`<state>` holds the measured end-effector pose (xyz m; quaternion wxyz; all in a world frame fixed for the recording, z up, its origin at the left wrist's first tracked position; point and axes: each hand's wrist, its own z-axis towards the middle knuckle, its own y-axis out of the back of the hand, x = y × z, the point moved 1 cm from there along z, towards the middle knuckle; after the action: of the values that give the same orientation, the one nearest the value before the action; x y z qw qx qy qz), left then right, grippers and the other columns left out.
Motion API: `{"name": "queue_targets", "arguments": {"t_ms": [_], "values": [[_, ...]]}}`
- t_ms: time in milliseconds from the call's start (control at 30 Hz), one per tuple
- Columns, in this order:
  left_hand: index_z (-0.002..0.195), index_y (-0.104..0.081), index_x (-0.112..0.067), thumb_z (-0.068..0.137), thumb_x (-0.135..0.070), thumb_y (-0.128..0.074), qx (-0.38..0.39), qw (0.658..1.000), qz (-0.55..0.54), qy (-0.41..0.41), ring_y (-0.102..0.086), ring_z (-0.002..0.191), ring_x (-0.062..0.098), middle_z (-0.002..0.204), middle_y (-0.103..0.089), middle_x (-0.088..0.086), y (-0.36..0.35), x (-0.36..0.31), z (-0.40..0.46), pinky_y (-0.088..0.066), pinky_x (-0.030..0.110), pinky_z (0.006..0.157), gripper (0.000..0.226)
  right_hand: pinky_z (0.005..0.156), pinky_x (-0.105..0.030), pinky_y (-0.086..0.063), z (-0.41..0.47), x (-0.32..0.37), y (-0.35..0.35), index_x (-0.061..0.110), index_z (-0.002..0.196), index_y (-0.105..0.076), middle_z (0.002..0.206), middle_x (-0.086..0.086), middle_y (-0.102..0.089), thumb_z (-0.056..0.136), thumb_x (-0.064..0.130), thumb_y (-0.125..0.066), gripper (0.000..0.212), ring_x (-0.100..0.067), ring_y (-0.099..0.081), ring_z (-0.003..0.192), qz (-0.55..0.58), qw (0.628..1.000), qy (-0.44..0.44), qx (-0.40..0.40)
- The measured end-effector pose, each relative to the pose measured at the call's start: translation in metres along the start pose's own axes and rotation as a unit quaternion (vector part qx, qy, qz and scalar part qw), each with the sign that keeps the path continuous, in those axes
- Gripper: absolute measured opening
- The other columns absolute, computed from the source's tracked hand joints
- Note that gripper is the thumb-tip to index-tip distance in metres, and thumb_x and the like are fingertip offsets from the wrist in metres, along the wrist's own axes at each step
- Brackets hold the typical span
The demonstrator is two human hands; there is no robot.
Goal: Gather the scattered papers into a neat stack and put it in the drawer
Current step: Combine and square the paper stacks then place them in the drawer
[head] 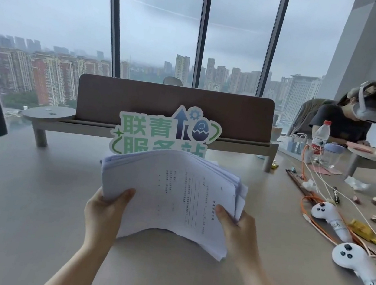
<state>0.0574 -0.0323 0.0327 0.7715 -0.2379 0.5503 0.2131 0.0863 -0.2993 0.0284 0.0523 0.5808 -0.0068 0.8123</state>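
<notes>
Bare forearms are reaching up from the bottom edge as we are lifting a thick sheaf of white printed papers [172,193] clear of the pale grey tabletop [14,202], apparently to square it before stowing. Starting at the left, our left hand [104,213] is clamping the sheaf's near left corner, thumb lying across the top sheet and fingers tucked beneath. Between our two grips the pile is bowing upward, likely because we are pressing its sides inward to even the edges; the right-hand edges are fanning out unevenly, so we judge the tidying unfinished. Our right hand [238,232] is gripping the opposite side in the same way, thumb on top. Behind the papers a green-and-white cut-out sign with large characters [167,129] is standing against a brown padded desk divider [175,104]. Further right, two white handheld controllers [347,244] are lying among orange and white cables [314,202], near a clear plastic water bottle with a red cap [319,140], where another seated person [347,117] is working. No drawer is showing anywhere.
</notes>
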Motion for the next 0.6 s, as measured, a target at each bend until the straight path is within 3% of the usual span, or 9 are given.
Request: {"name": "queue_targets", "arguments": {"t_ms": [100,200,333,433,500,600], "values": [[0.086,-0.069,-0.019,0.08,-0.017,-0.074,0.001,1.0,-0.024,0.014,-0.062,0.066,0.007,0.072,-0.072,-0.008,0.003,-0.007,0.003,-0.047,0.026,0.06,0.008,0.067,-0.035,-0.055,-0.001,0.0,-0.003,0.018,0.087,-0.075,0.085,0.0,-0.077,0.087,0.014,-0.072,0.004,-0.023,-0.072,0.081,0.078,0.997,-0.008,-0.018],[0.096,-0.063,-0.017,0.083,-0.019,-0.071,0.018,0.998,-0.051,0.025,-0.063,0.072,0.012,0.085,-0.068,-0.001,0.006,-0.017,0.009,-0.047,0.026,0.06,0.015,0.073,-0.04,-0.059,-0.001,0.006,-0.005,0.013,0.106,-0.071,0.1,-0.008,-0.076,0.077,0.023,-0.073,0.031,-0.029,-0.072,0.093,0.14,0.99,0.019,-0.012],[0.092,-0.062,-0.022,0.084,-0.022,-0.069,0.041,0.997,-0.064,0.022,-0.065,0.074,0.013,0.087,-0.068,0.0,0.006,-0.025,0.016,-0.051,0.029,0.065,0.01,0.088,-0.038,-0.056,0.006,0.019,-0.013,0.014,0.118,-0.065,0.119,-0.007,-0.071,0.075,0.03,-0.077,0.048,-0.025,-0.066,0.114,0.132,0.989,0.062,0.015],[0.088,-0.061,-0.022,0.087,-0.024,-0.067,0.036,0.996,-0.079,0.008,-0.065,0.072,0.012,0.078,-0.068,-0.007,0.008,-0.027,0.021,-0.052,0.026,0.063,0.007,0.078,-0.04,-0.056,0.011,0.021,-0.015,0.031,0.108,-0.066,0.106,0.001,-0.073,0.072,0.029,-0.078,0.037,-0.022,-0.069,0.1,0.106,0.992,0.071,0.016],[0.09,-0.059,-0.025,0.085,-0.025,-0.068,0.04,0.995,-0.087,-0.012,-0.062,0.081,0.015,0.079,-0.068,-0.011,0.01,-0.032,0.026,-0.052,0.018,0.063,0.011,0.079,-0.036,-0.057,0.012,0.024,-0.012,0.038,0.118,-0.057,0.11,0.009,-0.069,0.075,0.022,-0.075,0.049,-0.017,-0.068,0.1,0.099,0.991,0.083,-0.02],[0.123,-0.051,-0.035,0.086,-0.022,-0.069,0.056,0.996,-0.018,-0.066,-0.054,0.113,0.016,0.122,-0.06,-0.005,0.009,-0.045,0.034,-0.046,0.02,0.093,0.043,0.092,-0.021,-0.046,0.016,0.041,-0.005,0.045,0.139,-0.035,0.121,0.039,-0.053,0.086,0.015,-0.07,0.07,0.008,-0.055,0.114,-0.018,0.983,0.166,-0.075]]}}
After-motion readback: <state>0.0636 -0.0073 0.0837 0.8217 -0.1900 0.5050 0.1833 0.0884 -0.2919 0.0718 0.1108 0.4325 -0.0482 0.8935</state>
